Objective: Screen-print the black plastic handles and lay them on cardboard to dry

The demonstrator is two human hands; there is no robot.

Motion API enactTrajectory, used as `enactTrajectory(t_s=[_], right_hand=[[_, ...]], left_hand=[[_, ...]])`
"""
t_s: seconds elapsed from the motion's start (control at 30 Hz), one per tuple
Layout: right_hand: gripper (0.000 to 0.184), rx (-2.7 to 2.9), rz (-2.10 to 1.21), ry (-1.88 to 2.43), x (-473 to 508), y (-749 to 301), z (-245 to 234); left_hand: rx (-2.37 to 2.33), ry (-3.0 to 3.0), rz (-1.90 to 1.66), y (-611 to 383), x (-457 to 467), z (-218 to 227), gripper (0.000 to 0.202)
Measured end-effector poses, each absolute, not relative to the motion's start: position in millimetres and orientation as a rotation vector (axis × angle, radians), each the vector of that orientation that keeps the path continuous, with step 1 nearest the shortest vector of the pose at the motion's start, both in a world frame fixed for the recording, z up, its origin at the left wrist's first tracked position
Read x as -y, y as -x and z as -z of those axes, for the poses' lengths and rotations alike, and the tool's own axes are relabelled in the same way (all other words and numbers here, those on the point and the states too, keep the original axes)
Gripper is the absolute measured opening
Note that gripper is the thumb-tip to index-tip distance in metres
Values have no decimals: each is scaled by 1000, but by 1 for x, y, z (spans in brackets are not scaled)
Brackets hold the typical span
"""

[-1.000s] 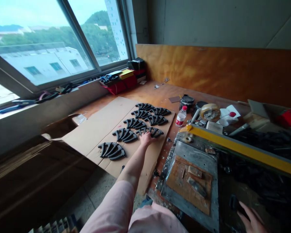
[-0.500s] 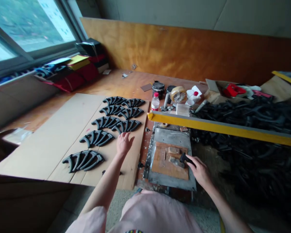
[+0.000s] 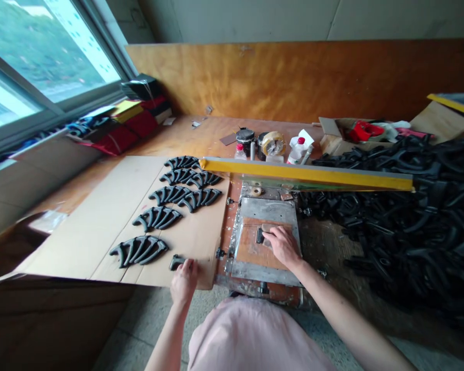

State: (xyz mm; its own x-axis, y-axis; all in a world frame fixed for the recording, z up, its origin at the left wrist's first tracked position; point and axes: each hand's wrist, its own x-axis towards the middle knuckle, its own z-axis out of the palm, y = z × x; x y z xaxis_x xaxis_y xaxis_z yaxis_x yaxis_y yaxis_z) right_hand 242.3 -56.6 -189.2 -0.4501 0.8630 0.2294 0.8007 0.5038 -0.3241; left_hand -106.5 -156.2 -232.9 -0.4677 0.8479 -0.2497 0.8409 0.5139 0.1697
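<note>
The left hand (image 3: 184,281) pinches the end of a black piece (image 3: 175,262) on the cardboard (image 3: 88,226); slightly farther, the right hand (image 3: 282,245) grips a second black piece (image 3: 260,235) over a brown board (image 3: 249,252); beyond stretches a yellow-edged frame (image 3: 309,174), with a tape roll (image 3: 274,145) behind it

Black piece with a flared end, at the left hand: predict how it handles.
The black piece with a flared end, at the left hand, looks smooth, so it may be slippery. Pushed across the tan cardboard sheet, it would probably slide rather than roll, given its uneven outline. Its solid-looking body is likely stiff.
</note>
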Motion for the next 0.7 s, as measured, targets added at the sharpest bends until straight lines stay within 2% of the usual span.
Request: enactTrajectory(t_s=[0.1,0.23,0.3,0.37,0.43,0.5,0.6,0.7], right_hand=[[35,2377,-248,1371,56,-237,190],[64,2507,-256,1261,59,-223,194],[69,2566,-273,1209,68,-219,196],[57,2589,-335,1091,83,-220,194],[35,2551,-444,963,99,-227,189],[22,2432,-549,978,111,-240,181],[29,2152,-656,1251,110,-266,168],[34,1895,-697,1416,89,-295,162]], left_hand=[[-2349,-1626,-78,97,140,237,37],[-2218,-1811,-12,91,112,235,37],[-2130,-1909,70,91,102,232,39],[-2073,-1964,122,93,97,230,40],[-2098,-1949,95,95,95,225,44],[-2175,-1860,-70,94,89,211,51],[-2124,-1616,-625,77,64,163,58],[-1641,-1425,-1227,41,25,91,63]])
